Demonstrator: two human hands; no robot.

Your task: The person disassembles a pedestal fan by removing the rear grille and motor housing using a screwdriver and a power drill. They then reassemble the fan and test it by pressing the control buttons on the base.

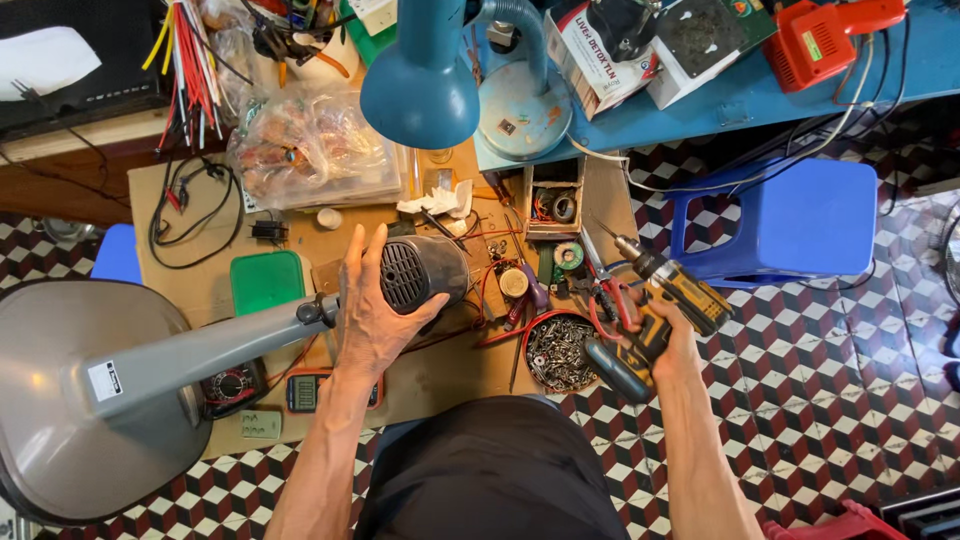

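Observation:
My left hand [372, 310] grips the dark grey motor housing [420, 272] of a standing fan, whose grey pole [200, 352] runs left to a wide round base [70, 400] lying on its side. My right hand [668, 338] holds a yellow and black cordless drill [662, 300], its bit pointing up and left, away from the motor. Between the two hands sits a round bowl of screws [558, 352].
A cardboard sheet [440, 375] covers the floor work area, strewn with wires, pliers [610, 295], a green box [266, 280], two meters [232, 385] and a bag of parts [310, 150]. A teal desk lamp [420, 80] hangs over it. A blue stool [790, 220] stands right.

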